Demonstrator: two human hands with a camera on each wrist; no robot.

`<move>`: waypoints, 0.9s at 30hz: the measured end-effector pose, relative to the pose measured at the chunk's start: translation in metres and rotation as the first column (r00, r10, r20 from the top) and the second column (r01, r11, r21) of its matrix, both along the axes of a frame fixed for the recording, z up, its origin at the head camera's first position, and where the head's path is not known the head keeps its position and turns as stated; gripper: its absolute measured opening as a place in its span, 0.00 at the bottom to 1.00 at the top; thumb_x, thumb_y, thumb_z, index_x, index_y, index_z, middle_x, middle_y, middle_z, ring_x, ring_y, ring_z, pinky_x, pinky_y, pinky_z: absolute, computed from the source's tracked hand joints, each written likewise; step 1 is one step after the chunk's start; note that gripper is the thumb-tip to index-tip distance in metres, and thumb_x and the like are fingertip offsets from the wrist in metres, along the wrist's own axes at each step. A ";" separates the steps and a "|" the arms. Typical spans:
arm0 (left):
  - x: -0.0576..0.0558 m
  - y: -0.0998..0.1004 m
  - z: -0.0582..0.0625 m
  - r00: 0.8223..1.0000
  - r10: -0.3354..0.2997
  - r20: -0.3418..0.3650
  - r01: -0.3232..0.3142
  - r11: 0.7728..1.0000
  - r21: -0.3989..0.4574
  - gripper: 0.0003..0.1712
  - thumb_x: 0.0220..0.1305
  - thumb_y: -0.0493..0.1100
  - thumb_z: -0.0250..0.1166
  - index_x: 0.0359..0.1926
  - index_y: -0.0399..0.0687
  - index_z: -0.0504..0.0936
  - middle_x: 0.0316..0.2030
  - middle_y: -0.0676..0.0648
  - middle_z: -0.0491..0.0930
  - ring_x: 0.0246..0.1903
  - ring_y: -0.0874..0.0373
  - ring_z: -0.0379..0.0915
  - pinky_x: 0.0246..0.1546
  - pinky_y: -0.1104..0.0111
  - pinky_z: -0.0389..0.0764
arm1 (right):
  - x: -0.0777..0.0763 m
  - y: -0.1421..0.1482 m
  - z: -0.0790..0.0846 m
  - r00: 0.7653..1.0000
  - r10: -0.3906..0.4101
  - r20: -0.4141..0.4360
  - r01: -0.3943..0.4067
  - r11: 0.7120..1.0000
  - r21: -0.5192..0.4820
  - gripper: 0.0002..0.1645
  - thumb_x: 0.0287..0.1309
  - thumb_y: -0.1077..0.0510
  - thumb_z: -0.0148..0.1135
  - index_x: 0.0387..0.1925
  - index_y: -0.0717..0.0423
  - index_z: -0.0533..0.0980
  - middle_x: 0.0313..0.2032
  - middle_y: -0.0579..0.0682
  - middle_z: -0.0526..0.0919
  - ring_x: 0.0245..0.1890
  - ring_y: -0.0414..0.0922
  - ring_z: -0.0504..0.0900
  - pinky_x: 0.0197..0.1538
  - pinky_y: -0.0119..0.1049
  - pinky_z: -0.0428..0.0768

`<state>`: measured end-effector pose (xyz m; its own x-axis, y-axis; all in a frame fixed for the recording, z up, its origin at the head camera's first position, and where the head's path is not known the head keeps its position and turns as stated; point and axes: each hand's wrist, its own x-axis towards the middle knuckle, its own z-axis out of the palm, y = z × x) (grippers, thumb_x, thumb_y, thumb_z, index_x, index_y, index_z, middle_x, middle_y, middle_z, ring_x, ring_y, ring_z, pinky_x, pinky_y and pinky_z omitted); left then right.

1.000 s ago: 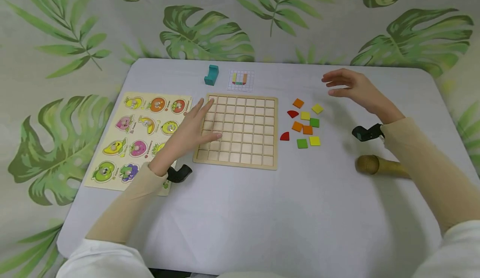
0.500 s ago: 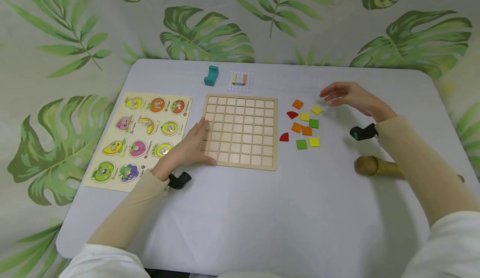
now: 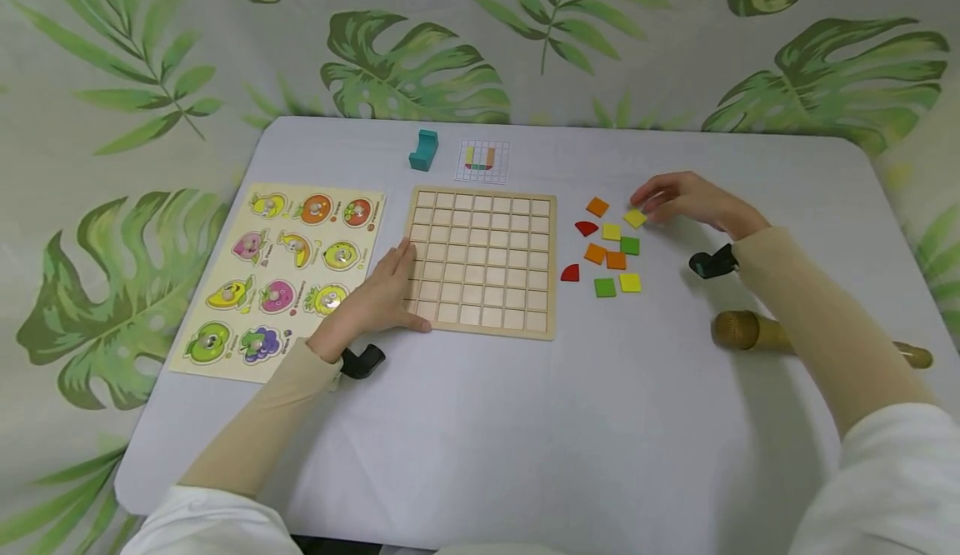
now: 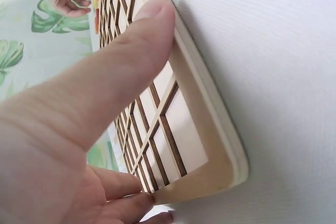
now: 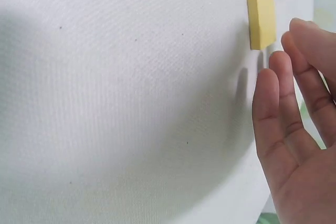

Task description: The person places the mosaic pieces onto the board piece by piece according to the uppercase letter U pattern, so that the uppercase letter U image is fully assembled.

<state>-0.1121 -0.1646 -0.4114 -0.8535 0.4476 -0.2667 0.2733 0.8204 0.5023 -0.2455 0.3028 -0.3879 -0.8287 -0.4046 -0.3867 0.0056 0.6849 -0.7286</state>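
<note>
1. At far left we find a puzzle board [image 3: 247, 319], pale and flat, with knobbed fruit pieces; we judge it set aside from the work.
2. The left hand [image 3: 377, 292] is spread wide, thumb over the near edge of the grid board [image 3: 475, 263], fingers along its left side; we take this as steadying, with no tight grip.
3. Beyond the grid board stand a teal block [image 3: 427, 145], notched and smooth, and a card [image 3: 481, 162] printed with a U, probably placed for easy reference.
4. We record the grid board as light wood with rounded corners and thin raised strips dividing square cells.
5. To its right lie loose flat tiles [image 3: 596, 253]: squares and red quarter-rounds, spread so that each can be picked singly.
6. The right hand [image 3: 696, 203] has a narrow gap between thumb and fingers, just beside a yellow tile [image 3: 634, 218], square and thick-edged; we see nothing held and cannot confirm contact.
7. A rounded wooden handle [image 3: 738, 332] lies partly behind the right forearm.
</note>
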 end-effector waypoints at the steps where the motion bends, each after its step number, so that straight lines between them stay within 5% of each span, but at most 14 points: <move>1: 0.000 0.000 0.001 1.000 0.002 -0.002 -0.002 1.000 -0.001 0.70 0.44 0.52 0.79 0.70 0.22 0.39 0.71 0.28 0.33 0.70 0.33 0.31 0.68 0.51 0.43 | -0.001 -0.001 -0.001 1.000 0.002 -0.005 -0.002 1.000 0.009 0.21 0.61 0.68 0.57 0.56 0.65 0.73 0.54 0.58 0.77 0.47 0.45 0.75 0.50 0.34 0.70; 5: 0.002 0.000 0.002 1.000 0.014 -0.001 -0.014 1.000 -0.009 0.71 0.44 0.52 0.78 0.70 0.22 0.39 0.72 0.29 0.32 0.70 0.34 0.31 0.69 0.52 0.43 | -0.004 -0.008 -0.007 1.000 0.010 -0.024 -0.009 0.999 0.033 0.19 0.60 0.69 0.57 0.54 0.67 0.74 0.52 0.60 0.77 0.46 0.50 0.72 0.50 0.38 0.69; 13: 0.003 -0.001 0.004 1.000 0.019 -0.003 -0.019 1.000 -0.016 0.71 0.45 0.52 0.78 0.70 0.21 0.39 0.71 0.28 0.32 0.70 0.35 0.31 0.68 0.52 0.44 | -0.008 -0.018 -0.018 0.996 0.016 -0.087 -0.007 0.995 0.104 0.16 0.56 0.71 0.62 0.47 0.68 0.75 0.42 0.58 0.78 0.40 0.51 0.70 0.40 0.28 0.70; 17: 0.003 -0.001 0.004 1.000 0.015 -0.005 -0.016 1.000 -0.022 0.71 0.45 0.53 0.78 0.70 0.21 0.39 0.71 0.28 0.33 0.70 0.34 0.32 0.68 0.51 0.44 | -0.008 -0.019 -0.017 0.995 0.013 -0.097 -0.002 0.993 0.115 0.14 0.53 0.71 0.64 0.44 0.69 0.75 0.36 0.58 0.75 0.38 0.52 0.68 0.40 0.34 0.69; 22: 0.002 -0.001 0.003 1.000 0.020 -0.003 -0.020 0.999 -0.035 0.71 0.45 0.55 0.77 0.70 0.22 0.39 0.72 0.30 0.33 0.70 0.35 0.32 0.68 0.52 0.45 | -0.007 -0.017 -0.012 0.999 -0.005 -0.050 0.010 0.995 0.100 0.13 0.57 0.67 0.63 0.45 0.68 0.75 0.40 0.59 0.75 0.42 0.54 0.67 0.46 0.44 0.67; 27: 0.002 0.000 0.003 1.000 0.028 -0.004 -0.029 0.999 -0.028 0.71 0.45 0.55 0.77 0.70 0.22 0.39 0.72 0.30 0.32 0.70 0.35 0.33 0.68 0.52 0.46 | -0.008 -0.014 -0.005 0.999 -0.041 0.009 0.040 0.997 0.060 0.15 0.62 0.61 0.60 0.47 0.66 0.75 0.41 0.54 0.77 0.40 0.50 0.72 0.45 0.34 0.74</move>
<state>-0.1103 -0.1647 -0.4081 -0.8668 0.4157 -0.2754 0.2515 0.8414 0.4784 -0.2534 0.2887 -0.3927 -0.8398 -0.3465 -0.4180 0.0419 0.7263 -0.6861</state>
